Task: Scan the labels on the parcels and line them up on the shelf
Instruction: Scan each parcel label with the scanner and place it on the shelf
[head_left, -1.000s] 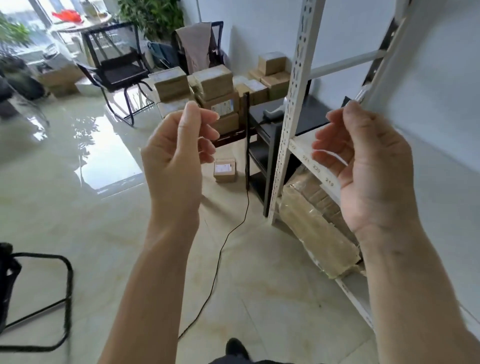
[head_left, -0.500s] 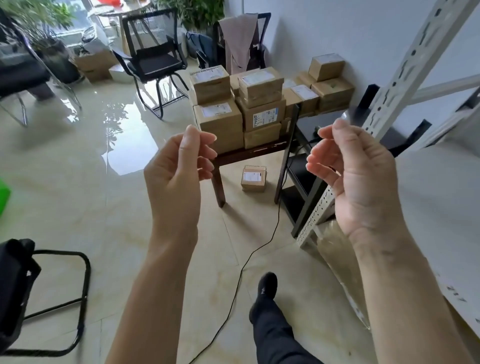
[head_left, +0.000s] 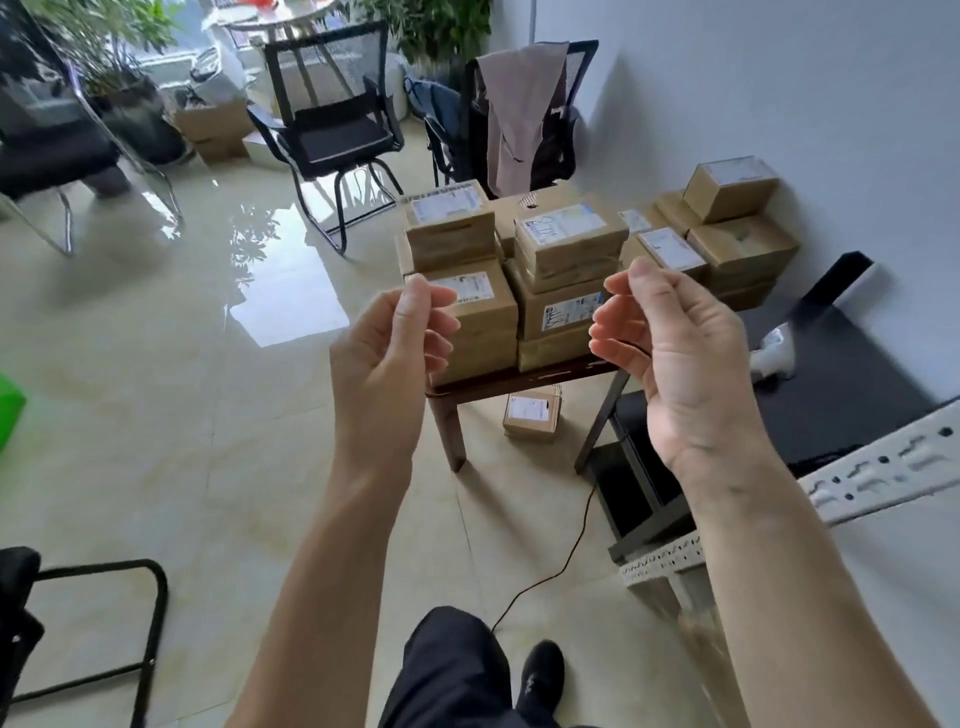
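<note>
Left hand (head_left: 384, 358) and right hand (head_left: 670, 358) raised mid-frame, fingers loosely curled, empty. Parcels (head_left: 566, 270) stacked on surface (head_left: 524, 376) behind. Risk: toppling stack, tripping on floor cable (head_left: 550, 571).

Light: bright daylight, coming from the windows at the far left.
Glare: white window reflection on the glossy floor (head_left: 291, 306), with plant reflections beside it.
Shadows: soft; a dim one under the surface (head_left: 524, 376) carrying the parcels (head_left: 566, 260), a faint one on the wall (head_left: 779, 93).
Blur: shelf upright (head_left: 883, 467) at right smeared; lower right corner streaked.
Distortion: wide-angle bowing at the edges; chair (head_left: 332, 124) leans.
Focus: parcel labels soft, print unreadable.
</note>
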